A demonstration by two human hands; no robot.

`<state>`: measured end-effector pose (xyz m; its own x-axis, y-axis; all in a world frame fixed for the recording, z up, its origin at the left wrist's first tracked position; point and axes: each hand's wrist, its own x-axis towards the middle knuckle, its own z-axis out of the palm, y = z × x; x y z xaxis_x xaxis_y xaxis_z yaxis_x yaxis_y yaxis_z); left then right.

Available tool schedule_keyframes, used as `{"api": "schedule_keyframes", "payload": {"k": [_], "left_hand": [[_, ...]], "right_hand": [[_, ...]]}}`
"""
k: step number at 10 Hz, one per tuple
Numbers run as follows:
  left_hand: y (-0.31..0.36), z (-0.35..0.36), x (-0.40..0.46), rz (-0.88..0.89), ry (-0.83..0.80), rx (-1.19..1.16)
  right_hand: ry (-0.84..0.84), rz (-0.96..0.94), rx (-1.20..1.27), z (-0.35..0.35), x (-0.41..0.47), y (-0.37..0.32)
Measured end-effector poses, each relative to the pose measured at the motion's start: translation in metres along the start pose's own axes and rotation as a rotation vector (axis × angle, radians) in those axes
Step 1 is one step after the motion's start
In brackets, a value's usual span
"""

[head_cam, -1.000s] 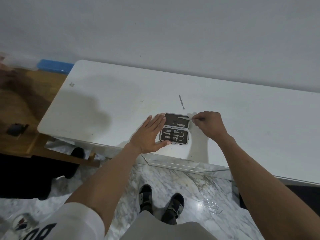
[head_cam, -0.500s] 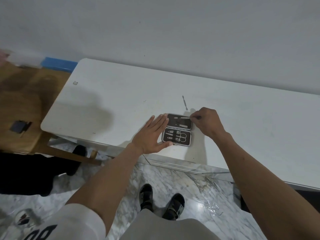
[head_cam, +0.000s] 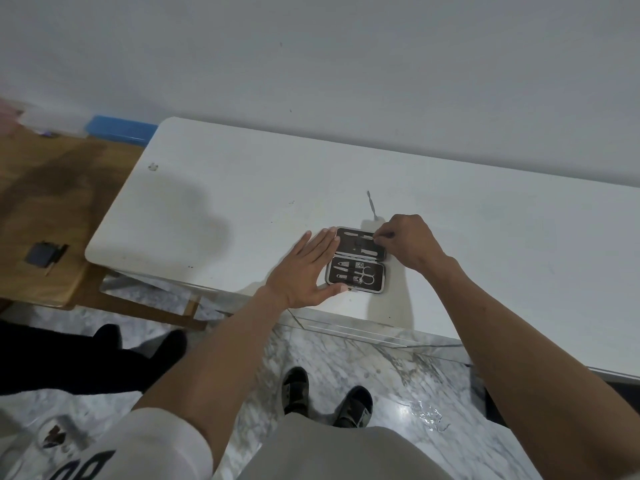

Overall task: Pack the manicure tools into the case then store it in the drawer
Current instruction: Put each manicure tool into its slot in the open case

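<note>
A small dark manicure case [head_cam: 356,259] lies open on the white cabinet top [head_cam: 242,209], near its front edge. Its near half holds scissors and several small metal tools; the far half holds two slim tools. My left hand [head_cam: 304,271] lies flat, fingers spread, against the case's left side. My right hand [head_cam: 408,242] pinches a thin metal tool [head_cam: 363,236] over the top strip of the far half. One more slim metal tool [head_cam: 371,202] lies loose on the cabinet top just behind the case.
A wooden table [head_cam: 52,202] stands to the left with a dark small object [head_cam: 43,254] and a blue box [head_cam: 117,128]. A mirrored drawer front [head_cam: 363,329] runs below the cabinet edge. My sandalled feet stand on marble floor; another person's dark legs are at left.
My right hand has moved the thin tool leftward into the far half of the case. The left hand has stayed flat beside the case.
</note>
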<state>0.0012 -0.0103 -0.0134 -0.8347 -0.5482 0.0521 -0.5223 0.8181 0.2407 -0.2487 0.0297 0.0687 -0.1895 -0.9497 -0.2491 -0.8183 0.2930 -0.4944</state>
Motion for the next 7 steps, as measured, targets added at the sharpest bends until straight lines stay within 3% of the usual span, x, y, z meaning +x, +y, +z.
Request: {"api": "schedule_keyframes", "payload": {"k": [3, 7], "left_hand": [[0.0008, -0.0019, 0.0007, -0.008, -0.025, 0.002], [-0.0001, 0.0004, 0.0005, -0.007, -0.006, -0.007]], "right_hand": [[-0.022, -0.013, 0.076, -0.0006, 0.0018, 0.0039], [-0.048, -0.072, -0.037, -0.0018, 0.0051, 0.0031]]}}
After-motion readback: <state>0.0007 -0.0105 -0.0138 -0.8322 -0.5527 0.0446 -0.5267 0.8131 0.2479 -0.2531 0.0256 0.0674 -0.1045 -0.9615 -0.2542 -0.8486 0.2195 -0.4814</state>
